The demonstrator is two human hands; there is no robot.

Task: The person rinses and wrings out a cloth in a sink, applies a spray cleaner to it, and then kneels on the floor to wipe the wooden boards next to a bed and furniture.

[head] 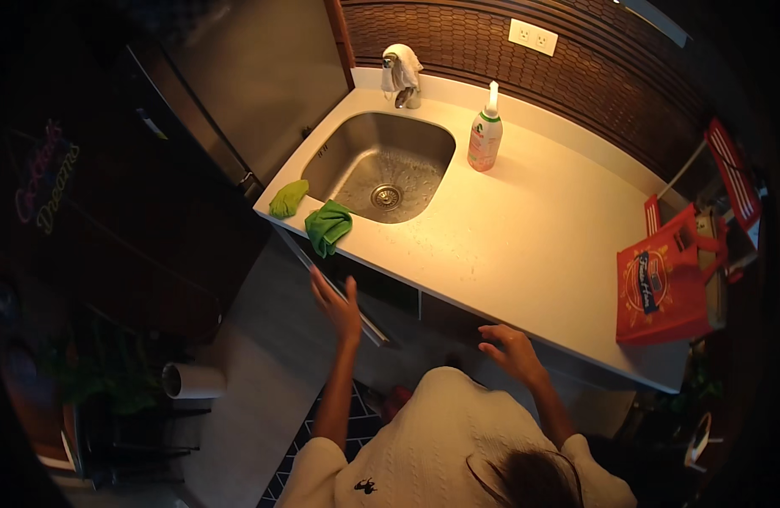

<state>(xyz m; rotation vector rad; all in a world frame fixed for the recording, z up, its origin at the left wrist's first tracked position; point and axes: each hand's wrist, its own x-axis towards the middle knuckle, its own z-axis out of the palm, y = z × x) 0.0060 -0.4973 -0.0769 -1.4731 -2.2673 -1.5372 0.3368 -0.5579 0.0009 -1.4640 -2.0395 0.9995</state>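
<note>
My left hand (339, 311), fingers apart, is at the upper edge of a cabinet door (348, 298) that stands ajar below the sink; whether it touches the door I cannot tell. My right hand (513, 352) is near the counter's front edge with its fingers apart and nothing in it. A green cloth (328, 227) hangs partly over the counter edge in front of the steel sink (371, 146). Left of it lies a yellow-green cloth (289, 199). A spray bottle (485, 143) stands upright to the right of the sink.
Water drops dot the white countertop (542, 235). A faucet (412, 95) with a white cloth draped over it stands behind the sink. On the right is a red shopping bag (663, 282). A white cylindrical container (196, 381) is at the lower left, and a patterned mat (298, 463) lies underfoot.
</note>
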